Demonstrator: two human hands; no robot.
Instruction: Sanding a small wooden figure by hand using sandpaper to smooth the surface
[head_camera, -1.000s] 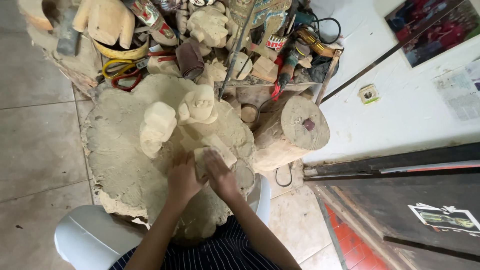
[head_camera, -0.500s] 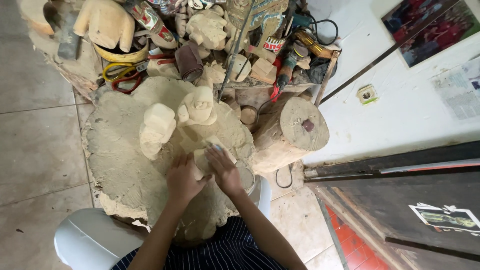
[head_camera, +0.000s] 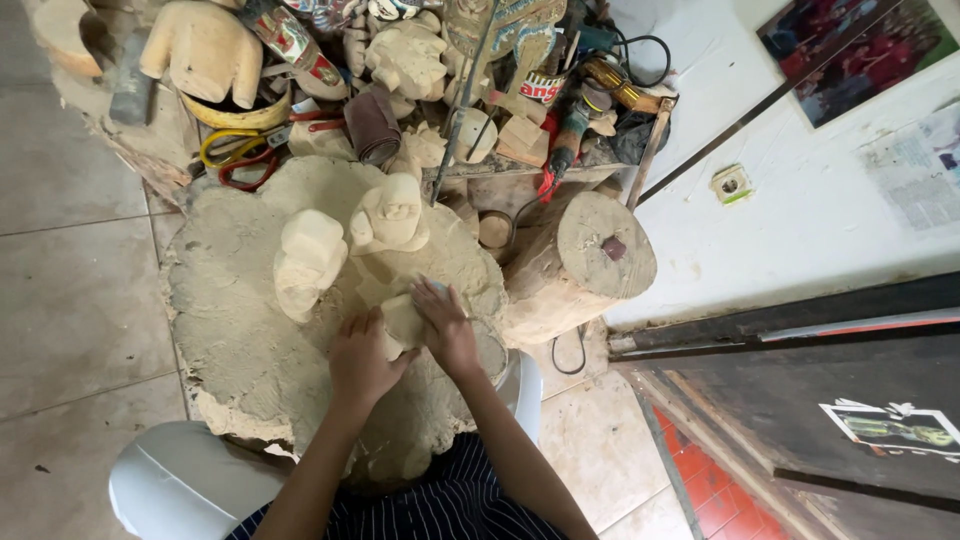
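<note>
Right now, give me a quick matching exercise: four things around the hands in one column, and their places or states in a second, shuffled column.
Things:
1. small wooden block
2. log stump
3. yellow and red cords
4. two rough carved figures

Places or states:
A. coiled at the far left of the sawdust heap
B. held between left hand and right hand
C. standing upright on the sawdust
D. beside the white wall, at the right

Pairs: 1-B, 2-D, 3-A, 4-C
</note>
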